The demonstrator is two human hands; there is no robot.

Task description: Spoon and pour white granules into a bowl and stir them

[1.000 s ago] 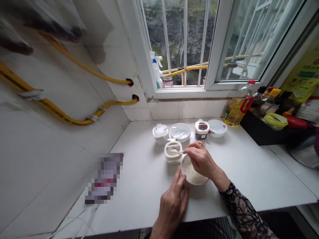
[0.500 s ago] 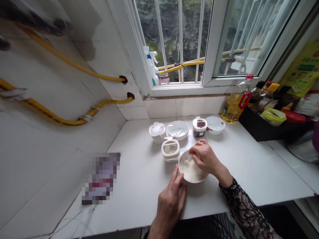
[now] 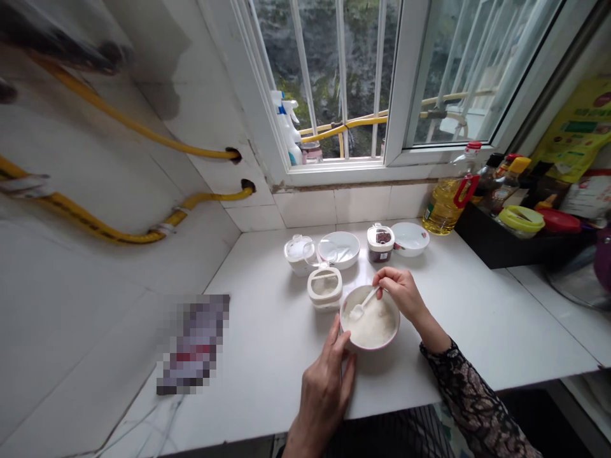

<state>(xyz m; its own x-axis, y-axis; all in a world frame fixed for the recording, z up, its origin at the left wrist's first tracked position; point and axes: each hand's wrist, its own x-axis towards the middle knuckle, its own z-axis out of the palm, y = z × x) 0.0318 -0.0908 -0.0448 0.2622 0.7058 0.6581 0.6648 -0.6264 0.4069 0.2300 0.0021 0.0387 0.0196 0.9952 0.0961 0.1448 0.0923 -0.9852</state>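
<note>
Pinched in the fingers of my right hand (image 3: 398, 292) is the handle of a small white spoon (image 3: 359, 310), its head down in the pale, whitish contents of a white bowl (image 3: 396, 326). My left hand (image 3: 327, 381) grips the near left side of this bowl, thumb and fingers against the rim and wall. Just beyond my left fingertips stands a square clear container (image 3: 325, 286) with a cream-rimmed lid. Behind it are a container of white stuff (image 3: 299, 254), a white bowl with a spoon in it (image 3: 351, 261), a jar of dark red bits (image 3: 380, 243) and a shallow white bowl (image 3: 413, 240).
An oil bottle (image 3: 442, 207) stands at the back right beside a black box (image 3: 487, 245) holding several bottles and jars. A blurred-out flat item (image 3: 193, 343) lies at left on the white counter (image 3: 258, 331). Yellow pipes (image 3: 191, 203) run along the left wall.
My right hand has risen slightly and shifted right, so more of the spoon and the bowl's inside shows. My left hand stays at the bowl.
</note>
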